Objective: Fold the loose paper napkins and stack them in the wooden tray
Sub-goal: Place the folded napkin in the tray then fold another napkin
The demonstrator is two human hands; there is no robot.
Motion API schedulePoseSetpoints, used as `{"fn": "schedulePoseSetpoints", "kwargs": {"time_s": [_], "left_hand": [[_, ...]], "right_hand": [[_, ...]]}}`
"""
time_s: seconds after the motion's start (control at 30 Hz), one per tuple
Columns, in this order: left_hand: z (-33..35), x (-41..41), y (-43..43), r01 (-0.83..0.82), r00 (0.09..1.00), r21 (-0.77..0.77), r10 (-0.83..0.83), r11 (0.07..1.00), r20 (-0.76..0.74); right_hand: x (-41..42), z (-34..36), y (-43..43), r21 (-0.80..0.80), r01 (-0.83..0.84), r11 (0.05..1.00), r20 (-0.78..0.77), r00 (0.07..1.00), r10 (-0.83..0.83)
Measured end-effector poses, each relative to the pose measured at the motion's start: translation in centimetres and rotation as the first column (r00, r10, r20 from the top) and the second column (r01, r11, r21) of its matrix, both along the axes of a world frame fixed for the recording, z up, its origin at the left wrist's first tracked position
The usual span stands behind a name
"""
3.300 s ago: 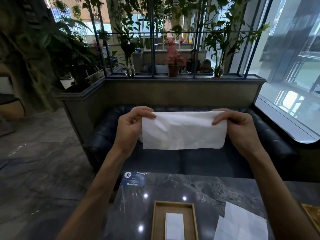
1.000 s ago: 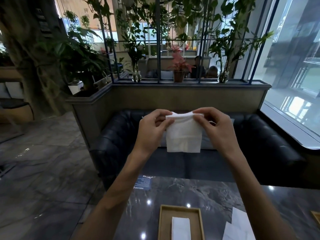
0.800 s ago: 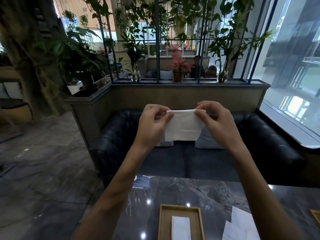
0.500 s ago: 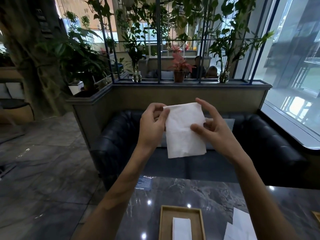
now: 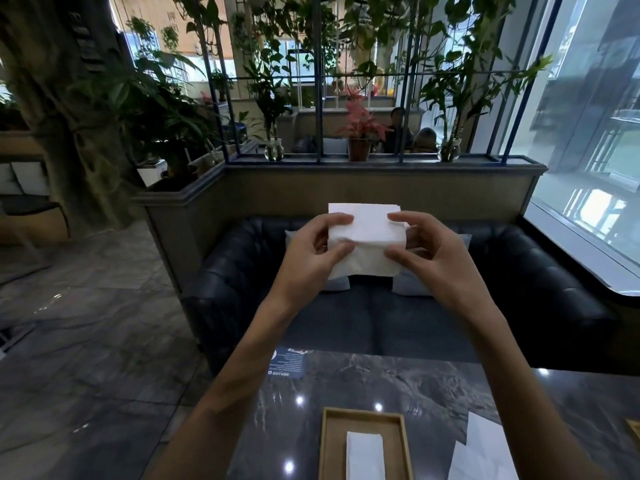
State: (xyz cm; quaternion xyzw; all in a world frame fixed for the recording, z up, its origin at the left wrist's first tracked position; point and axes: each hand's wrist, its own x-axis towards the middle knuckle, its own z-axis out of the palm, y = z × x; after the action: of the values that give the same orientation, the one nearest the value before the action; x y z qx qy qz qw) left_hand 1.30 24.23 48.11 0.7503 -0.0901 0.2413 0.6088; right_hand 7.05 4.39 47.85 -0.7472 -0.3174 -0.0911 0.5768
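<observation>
I hold a white paper napkin [image 5: 366,233] up in the air in front of me, well above the table. My left hand [image 5: 311,258] pinches its left edge and my right hand [image 5: 433,258] pinches its right edge. The napkin shows a horizontal crease across its middle, with the upper half bending over. Down at the bottom of the view the wooden tray [image 5: 329,445] rests on the dark marble table, and a narrow folded napkin [image 5: 365,459] lies inside it. Loose flat napkins [image 5: 485,452] lie on the table to the tray's right.
The dark marble table [image 5: 398,386] carries a blue card [image 5: 289,363] at its far edge. Behind it stands a black leather sofa [image 5: 519,289] with grey cushions. A planter ledge with potted plants runs behind the sofa. A second wooden item [image 5: 635,431] shows at the right edge.
The wide napkin was folded in half into a narrower piece. My right hand opened briefly, then took hold again, and the napkin is now being creased across its middle.
</observation>
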Motion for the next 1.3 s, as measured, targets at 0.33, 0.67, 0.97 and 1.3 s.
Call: {"fn": "schedulePoseSetpoints", "kwargs": {"time_s": [0.33, 0.67, 0.97, 1.3], "left_hand": [[-0.5, 0.2, -0.7, -0.103, 0.990, 0.217, 0.122, 0.971, -0.076], [-0.3, -0.2, -1.0, 0.030, 0.969, -0.250, -0.089, 0.968, -0.229], [-1.9, 0.2, -1.2, -0.312, 0.947, -0.115, 0.319, 0.943, 0.043], [-8.3, -1.3, -3.0, -0.536, 0.747, 0.473, 0.131, 0.700, 0.652]], "right_hand": [[-0.4, 0.6, -0.4, -0.070, 0.141, 0.988, 0.058, 0.989, -0.137], [-0.1, -0.1, 0.0, 0.211, 0.082, 0.974, -0.206, 0.978, -0.038], [1.2, -2.0, 0.9, 0.061, 0.304, 0.951, -0.137, 0.946, -0.294], [-0.7, -3.0, 3.4, 0.305, 0.060, 0.951, -0.553, 0.824, 0.126]]}}
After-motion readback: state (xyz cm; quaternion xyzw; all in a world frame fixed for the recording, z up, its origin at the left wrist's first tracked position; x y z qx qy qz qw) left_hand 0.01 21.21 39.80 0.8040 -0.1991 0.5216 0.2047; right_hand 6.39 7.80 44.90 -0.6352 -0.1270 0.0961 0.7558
